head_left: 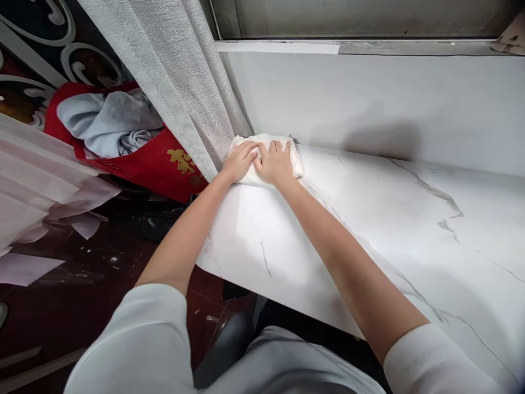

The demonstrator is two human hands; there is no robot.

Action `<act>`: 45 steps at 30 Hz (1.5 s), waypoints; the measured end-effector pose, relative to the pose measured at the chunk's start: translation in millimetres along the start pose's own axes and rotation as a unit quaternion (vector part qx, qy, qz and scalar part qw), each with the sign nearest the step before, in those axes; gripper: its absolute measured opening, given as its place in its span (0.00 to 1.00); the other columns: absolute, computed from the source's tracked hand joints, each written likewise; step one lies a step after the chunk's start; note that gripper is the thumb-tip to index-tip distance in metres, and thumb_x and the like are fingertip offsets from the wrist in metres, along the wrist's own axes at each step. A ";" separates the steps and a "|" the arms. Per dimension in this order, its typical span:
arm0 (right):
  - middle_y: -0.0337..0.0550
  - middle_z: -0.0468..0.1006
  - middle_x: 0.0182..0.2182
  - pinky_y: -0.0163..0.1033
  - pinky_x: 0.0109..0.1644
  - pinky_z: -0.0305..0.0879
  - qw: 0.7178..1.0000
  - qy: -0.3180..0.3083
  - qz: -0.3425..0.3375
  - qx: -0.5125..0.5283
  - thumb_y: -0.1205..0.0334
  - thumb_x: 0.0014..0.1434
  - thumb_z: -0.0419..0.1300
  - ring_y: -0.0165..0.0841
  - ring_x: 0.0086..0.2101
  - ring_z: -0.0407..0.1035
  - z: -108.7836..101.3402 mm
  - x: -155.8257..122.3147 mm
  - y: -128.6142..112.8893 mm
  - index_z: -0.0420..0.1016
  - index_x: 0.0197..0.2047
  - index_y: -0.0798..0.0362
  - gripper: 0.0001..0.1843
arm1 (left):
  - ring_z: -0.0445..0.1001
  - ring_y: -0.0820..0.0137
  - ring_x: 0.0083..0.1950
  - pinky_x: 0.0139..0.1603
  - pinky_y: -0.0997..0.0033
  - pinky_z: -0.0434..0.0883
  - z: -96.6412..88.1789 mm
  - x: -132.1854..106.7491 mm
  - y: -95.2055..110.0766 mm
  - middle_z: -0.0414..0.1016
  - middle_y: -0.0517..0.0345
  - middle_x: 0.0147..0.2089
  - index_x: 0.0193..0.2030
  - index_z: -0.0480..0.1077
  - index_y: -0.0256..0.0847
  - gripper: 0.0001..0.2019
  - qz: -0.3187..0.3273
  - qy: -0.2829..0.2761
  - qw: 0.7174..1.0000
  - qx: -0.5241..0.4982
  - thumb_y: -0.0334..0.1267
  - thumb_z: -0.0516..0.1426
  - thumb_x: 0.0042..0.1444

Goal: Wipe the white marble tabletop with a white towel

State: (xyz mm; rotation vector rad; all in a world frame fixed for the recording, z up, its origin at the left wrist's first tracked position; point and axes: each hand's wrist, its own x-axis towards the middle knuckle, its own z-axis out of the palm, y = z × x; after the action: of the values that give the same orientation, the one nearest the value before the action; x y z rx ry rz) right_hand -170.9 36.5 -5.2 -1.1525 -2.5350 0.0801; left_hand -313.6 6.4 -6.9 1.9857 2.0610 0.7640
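Observation:
A folded white cloth (296, 158) lies at the far left corner of a white marble-patterned tabletop (369, 208), against the wall and beside a curtain. My left hand (239, 162) rests flat on the cloth's left part, fingers stretched out over it. On its middle lies my right hand (275, 163), palm down with the fingers spread. The two hands nearly touch at the thumbs. Neither hand is wrapped round the cloth; both lie on top of it.
A pale grey curtain (176, 71) hangs at the table's left end. Beyond it a red bag (139, 169) holds light blue fabric (110, 120). A window ledge (287, 47) runs above the white wall (320, 93). Dark red floor tiles (205, 295) show below.

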 end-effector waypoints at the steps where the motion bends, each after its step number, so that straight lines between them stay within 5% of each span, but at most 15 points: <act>1: 0.68 0.64 0.63 0.71 0.67 0.33 1.000 -0.003 0.000 -0.001 0.61 0.67 0.41 0.53 0.65 0.54 0.7 4.0 2.7 0.61 0.64 0.64 0.27 | 0.59 0.63 0.70 0.73 0.57 0.50 0.9 4.8 -0.2 0.66 0.56 0.68 0.63 0.66 0.45 0.23 -0.003 0.002 1.000 0.002 0.42 0.44 0.65; 8: 0.67 0.61 0.65 0.70 0.66 0.34 0.999 -0.019 0.006 -0.026 0.62 0.68 0.39 0.52 0.65 0.52 -2.7 5.9 6.5 0.58 0.67 0.63 0.28 | 0.59 0.65 0.71 0.73 0.57 0.49 2.6 12.4 2.8 0.65 0.55 0.69 0.63 0.65 0.44 0.24 0.003 -0.002 1.000 0.012 0.42 0.43 0.64; 17: 0.69 0.63 0.64 0.70 0.66 0.35 1.000 0.022 0.008 0.011 0.62 0.66 0.43 0.56 0.65 0.53 -7.2 -27.8 6.7 0.61 0.66 0.65 0.28 | 0.56 0.66 0.72 0.74 0.56 0.46 3.8 -14.5 28.6 0.62 0.53 0.71 0.65 0.63 0.42 0.24 -0.001 -0.024 0.999 0.030 0.42 0.42 0.65; 24: 0.71 0.61 0.64 0.67 0.66 0.37 1.000 0.012 -0.003 -0.021 0.61 0.67 0.44 0.55 0.65 0.53 -24.6 -86.3 3.4 0.61 0.67 0.63 0.28 | 0.50 0.67 0.75 0.75 0.55 0.42 7.4 -69.3 64.0 0.57 0.51 0.73 0.68 0.60 0.40 0.24 -0.010 -0.048 0.997 0.053 0.42 0.42 0.68; 37: 0.72 0.62 0.64 0.69 0.66 0.42 0.996 0.014 -0.059 -0.065 0.58 0.67 0.47 0.59 0.64 0.55 -68.5 -232.2 -20.9 0.62 0.67 0.65 0.30 | 0.48 0.64 0.76 0.76 0.51 0.45 12.5 -210.5 136.2 0.55 0.49 0.74 0.68 0.58 0.43 0.23 0.022 -0.040 0.994 0.095 0.43 0.42 0.70; 45: 0.73 0.63 0.64 0.68 0.66 0.43 0.996 -0.002 -0.071 -0.062 0.58 0.67 0.47 0.59 0.64 0.55 -80.2 -250.4 -17.0 0.62 0.67 0.65 0.30 | 0.49 0.61 0.76 0.75 0.49 0.45 17.8 -225.0 152.7 0.56 0.47 0.74 0.68 0.58 0.40 0.23 0.011 -0.048 0.994 0.102 0.41 0.42 0.69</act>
State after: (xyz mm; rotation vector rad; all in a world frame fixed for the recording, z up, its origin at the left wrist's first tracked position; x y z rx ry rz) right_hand -4.1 -167.4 -0.5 -1.0126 -2.6502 -0.1124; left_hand -150.2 -211.5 1.3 2.1076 2.1388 0.4686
